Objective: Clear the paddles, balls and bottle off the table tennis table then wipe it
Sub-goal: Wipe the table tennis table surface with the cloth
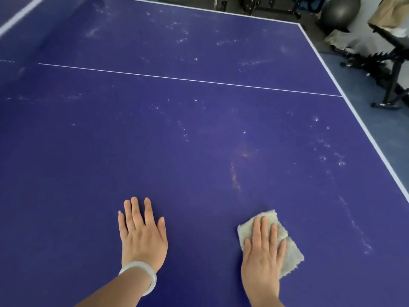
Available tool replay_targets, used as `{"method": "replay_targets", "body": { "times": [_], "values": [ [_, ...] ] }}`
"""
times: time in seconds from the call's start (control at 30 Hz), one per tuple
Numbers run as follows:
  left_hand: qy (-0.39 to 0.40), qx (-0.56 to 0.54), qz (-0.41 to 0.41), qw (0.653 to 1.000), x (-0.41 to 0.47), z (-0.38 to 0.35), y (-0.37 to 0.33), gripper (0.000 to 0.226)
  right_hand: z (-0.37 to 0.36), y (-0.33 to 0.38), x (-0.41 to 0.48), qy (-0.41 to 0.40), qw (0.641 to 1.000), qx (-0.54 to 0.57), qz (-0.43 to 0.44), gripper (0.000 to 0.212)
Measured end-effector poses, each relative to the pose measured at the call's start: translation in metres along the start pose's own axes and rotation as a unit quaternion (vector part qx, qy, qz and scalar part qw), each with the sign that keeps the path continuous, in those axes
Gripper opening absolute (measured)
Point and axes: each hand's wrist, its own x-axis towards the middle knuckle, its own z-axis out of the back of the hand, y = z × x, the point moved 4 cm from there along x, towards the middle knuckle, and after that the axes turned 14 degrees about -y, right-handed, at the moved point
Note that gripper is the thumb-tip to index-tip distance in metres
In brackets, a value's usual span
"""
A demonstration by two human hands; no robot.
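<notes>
The blue table tennis table [177, 134] fills the view, with a white centre line and a white edge line on the right. Pale dusty marks and an orange-brown streak lie on its surface. My right hand [262, 251] presses flat, fingers straight, on a folded grey-beige cloth [290, 251] near the table's front. My left hand [141, 233] rests flat on the bare table to the left, fingers spread, with a white bangle on the wrist. No paddles, balls or bottle are in view.
The net [20, 29] runs along the far left. Beyond the table's right edge stand a black weight rack [389, 63], a grey exercise ball [340, 12] and a draped beige cloth [391, 12] on the blue-grey floor.
</notes>
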Motion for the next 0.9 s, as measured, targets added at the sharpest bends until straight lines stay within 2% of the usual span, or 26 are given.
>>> {"method": "replay_targets", "body": {
  "times": [0.03, 0.1, 0.17, 0.2, 0.27, 0.33, 0.4, 0.47, 0.5, 0.57, 0.63, 0.7, 0.8, 0.83, 0.87, 0.9],
  "values": [
    [0.001, 0.001, 0.000, 1.000, 0.001, 0.000, 0.000, 0.069, 0.001, 0.020, -0.005, -0.009, 1.000, 0.009, 0.028, 0.063],
    [0.006, 0.006, 0.001, 1.000, 0.001, -0.001, 0.000, 0.069, 0.001, 0.065, -0.013, 0.014, 0.987, 0.016, 0.158, 0.058],
    [0.009, 0.010, 0.002, 1.000, 0.001, -0.001, 0.000, 0.069, -0.003, 0.088, -0.013, 0.055, 0.948, 0.025, 0.313, 0.055],
    [0.011, 0.011, 0.002, 1.000, 0.001, -0.002, 0.000, 0.067, -0.006, 0.089, -0.005, 0.054, 0.931, 0.036, 0.360, 0.055],
    [0.011, 0.012, 0.004, 1.000, 0.000, -0.003, 0.001, 0.061, -0.010, 0.074, 0.021, 0.055, 0.917, 0.020, 0.395, 0.054],
    [0.014, 0.011, 0.007, 1.000, 0.000, -0.004, 0.002, 0.063, -0.013, 0.043, 0.054, 0.030, 0.944, -0.012, 0.329, 0.055],
    [0.022, 0.013, 0.006, 1.000, -0.001, -0.004, 0.001, 0.066, -0.015, 0.002, 0.085, 0.030, 0.990, -0.020, 0.138, 0.055],
    [0.024, 0.015, 0.005, 1.000, -0.001, -0.003, 0.000, 0.066, -0.013, -0.017, 0.087, 0.021, 0.999, 0.004, -0.042, 0.055],
    [0.025, 0.014, 0.007, 1.000, -0.001, -0.003, 0.000, 0.066, -0.013, -0.011, 0.079, 0.011, 0.996, 0.009, -0.088, 0.056],
    [0.027, 0.014, 0.008, 1.000, 0.000, -0.002, -0.001, 0.066, -0.012, 0.023, 0.056, -0.024, 0.998, 0.001, -0.066, 0.058],
    [0.027, 0.014, 0.009, 0.999, 0.000, -0.001, -0.001, 0.066, -0.016, 0.069, 0.031, -0.034, 0.998, 0.014, 0.050, 0.058],
    [0.026, 0.013, 0.007, 1.000, 0.001, 0.000, -0.001, 0.066, -0.024, 0.100, 0.014, -0.006, 0.978, 0.043, 0.202, 0.057],
    [0.023, 0.013, 0.005, 1.000, 0.001, 0.000, -0.001, 0.066, -0.025, 0.096, 0.045, 0.019, 0.947, 0.038, 0.317, 0.057],
    [0.022, 0.013, 0.005, 1.000, 0.001, 0.000, -0.001, 0.066, -0.027, 0.083, 0.064, 0.015, 0.950, 0.012, 0.313, 0.057],
    [0.021, 0.014, 0.005, 1.000, 0.001, -0.001, 0.000, 0.066, -0.028, 0.063, 0.085, 0.016, 0.967, -0.007, 0.256, 0.057],
    [0.022, 0.014, 0.005, 1.000, 0.001, -0.001, 0.000, 0.066, -0.026, 0.037, 0.105, 0.014, 0.986, -0.013, 0.164, 0.056]
  ]
}}
